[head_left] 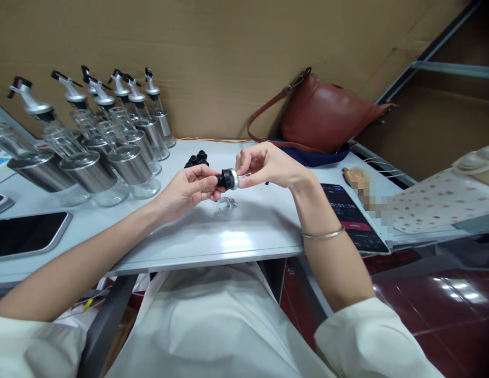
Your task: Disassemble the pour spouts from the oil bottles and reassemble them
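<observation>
Between my hands, above the table, is a bottle pourer top (230,179) with a black stopper and a silver collar, lying sideways. My left hand (191,185) is closed around its black stopper end. At the silver end, the fingers of my right hand (263,165) pinch the narrow spout, which they partly cover. A small shiny metallic piece (228,203) lies on the table just below my hands. Behind my left hand sits a little heap of black stopper parts (197,158).
Several glass bottles with steel sleeves (86,168) stand at the left, some wearing pourers. A phone (27,233) lies front left, a tablet with a timer (354,218) at right. A brown leather bag (331,113) rests at the back right of the white table (268,231).
</observation>
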`<action>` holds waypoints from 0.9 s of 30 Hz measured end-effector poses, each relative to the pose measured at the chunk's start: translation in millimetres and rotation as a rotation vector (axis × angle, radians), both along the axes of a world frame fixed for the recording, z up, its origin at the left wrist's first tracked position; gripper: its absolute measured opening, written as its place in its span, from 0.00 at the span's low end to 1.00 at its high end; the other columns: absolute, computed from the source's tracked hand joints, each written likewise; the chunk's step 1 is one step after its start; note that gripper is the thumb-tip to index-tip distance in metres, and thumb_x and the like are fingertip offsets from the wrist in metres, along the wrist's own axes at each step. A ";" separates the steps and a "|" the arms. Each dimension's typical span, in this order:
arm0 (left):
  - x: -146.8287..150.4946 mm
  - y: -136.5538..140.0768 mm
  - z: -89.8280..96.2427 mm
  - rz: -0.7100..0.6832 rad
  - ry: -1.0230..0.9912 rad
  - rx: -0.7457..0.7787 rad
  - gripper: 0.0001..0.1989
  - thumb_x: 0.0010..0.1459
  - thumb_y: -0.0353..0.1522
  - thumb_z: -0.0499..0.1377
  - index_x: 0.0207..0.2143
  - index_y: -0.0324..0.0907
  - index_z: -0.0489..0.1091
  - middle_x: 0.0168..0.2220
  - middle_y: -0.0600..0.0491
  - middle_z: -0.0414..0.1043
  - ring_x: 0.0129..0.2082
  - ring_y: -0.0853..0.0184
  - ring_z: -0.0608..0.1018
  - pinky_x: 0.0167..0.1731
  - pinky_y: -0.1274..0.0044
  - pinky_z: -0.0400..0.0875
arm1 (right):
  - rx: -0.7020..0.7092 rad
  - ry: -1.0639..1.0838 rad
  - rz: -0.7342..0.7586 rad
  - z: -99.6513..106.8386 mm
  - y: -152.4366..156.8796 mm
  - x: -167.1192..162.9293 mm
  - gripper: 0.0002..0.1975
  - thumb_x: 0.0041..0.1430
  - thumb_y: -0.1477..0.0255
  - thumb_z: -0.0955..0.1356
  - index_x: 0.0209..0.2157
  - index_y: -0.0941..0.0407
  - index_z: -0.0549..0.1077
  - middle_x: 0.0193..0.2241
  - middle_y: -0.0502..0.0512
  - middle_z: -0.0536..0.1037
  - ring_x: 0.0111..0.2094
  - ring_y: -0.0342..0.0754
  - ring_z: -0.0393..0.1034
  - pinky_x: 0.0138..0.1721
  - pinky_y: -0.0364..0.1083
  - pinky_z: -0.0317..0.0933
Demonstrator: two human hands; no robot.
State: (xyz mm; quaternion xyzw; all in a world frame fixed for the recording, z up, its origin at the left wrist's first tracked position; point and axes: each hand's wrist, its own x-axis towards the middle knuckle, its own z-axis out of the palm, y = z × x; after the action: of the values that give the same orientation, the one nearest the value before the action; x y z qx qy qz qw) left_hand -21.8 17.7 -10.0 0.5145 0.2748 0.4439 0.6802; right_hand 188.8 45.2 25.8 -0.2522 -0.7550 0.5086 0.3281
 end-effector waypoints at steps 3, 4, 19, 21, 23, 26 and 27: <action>0.4 0.0 -1.4 0.002 0.001 0.000 0.16 0.40 0.36 0.71 0.27 0.37 0.70 0.26 0.55 0.74 0.24 0.71 0.76 0.30 0.75 0.72 | 0.025 -0.009 -0.027 0.6 -1.6 -2.2 0.12 0.37 0.72 0.77 0.21 0.60 0.72 0.21 0.47 0.74 0.24 0.39 0.68 0.26 0.40 0.63; 0.5 -0.1 -1.9 0.008 0.008 0.015 0.16 0.41 0.36 0.71 0.28 0.37 0.70 0.26 0.54 0.74 0.24 0.70 0.76 0.30 0.75 0.72 | 0.033 -0.016 -0.037 0.9 -1.9 -2.6 0.12 0.37 0.72 0.77 0.21 0.60 0.72 0.21 0.48 0.74 0.24 0.39 0.68 0.26 0.40 0.63; 2.4 -10.7 -13.1 0.294 0.310 0.923 0.07 0.52 0.31 0.64 0.33 0.39 0.69 0.29 0.53 0.74 0.27 0.71 0.76 0.30 0.78 0.72 | -0.285 -0.106 0.105 8.5 -11.7 -5.0 0.16 0.44 0.68 0.76 0.25 0.59 0.65 0.22 0.53 0.80 0.22 0.47 0.76 0.23 0.42 0.70; 0.5 -8.7 -15.2 0.344 0.404 1.237 0.06 0.54 0.27 0.62 0.36 0.39 0.69 0.30 0.52 0.74 0.29 0.71 0.75 0.30 0.79 0.71 | -0.338 -0.153 0.156 8.4 -10.6 -3.7 0.15 0.46 0.68 0.75 0.28 0.59 0.65 0.24 0.54 0.80 0.25 0.47 0.77 0.25 0.43 0.71; -1.1 -6.7 -15.8 0.370 0.486 1.451 0.07 0.55 0.26 0.60 0.38 0.40 0.68 0.31 0.52 0.74 0.31 0.70 0.76 0.32 0.79 0.72 | -0.377 -0.209 0.187 9.2 -10.4 -2.1 0.14 0.48 0.68 0.74 0.30 0.59 0.67 0.25 0.55 0.80 0.26 0.47 0.77 0.28 0.43 0.71; -2.2 -5.0 -16.2 0.385 0.527 1.576 0.08 0.57 0.27 0.59 0.41 0.41 0.68 0.34 0.50 0.75 0.34 0.69 0.76 0.35 0.77 0.72 | -0.390 -0.270 0.216 12.0 -12.7 -1.0 0.13 0.51 0.67 0.72 0.33 0.60 0.68 0.24 0.54 0.80 0.25 0.46 0.76 0.29 0.43 0.71; -2.2 -5.1 -16.4 0.388 0.520 1.564 0.08 0.57 0.28 0.59 0.40 0.41 0.68 0.33 0.51 0.75 0.34 0.69 0.77 0.35 0.77 0.72 | -0.371 -0.279 0.221 13.0 -13.9 -1.2 0.13 0.52 0.66 0.72 0.32 0.60 0.68 0.23 0.54 0.79 0.24 0.45 0.76 0.28 0.43 0.70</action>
State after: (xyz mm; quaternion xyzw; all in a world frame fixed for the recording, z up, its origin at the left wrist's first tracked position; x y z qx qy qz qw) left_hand -24.0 12.6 -26.4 0.8664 0.1197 0.4827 -0.0444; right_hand 187.6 31.3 38.8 -0.2919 -0.7097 0.6315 0.1112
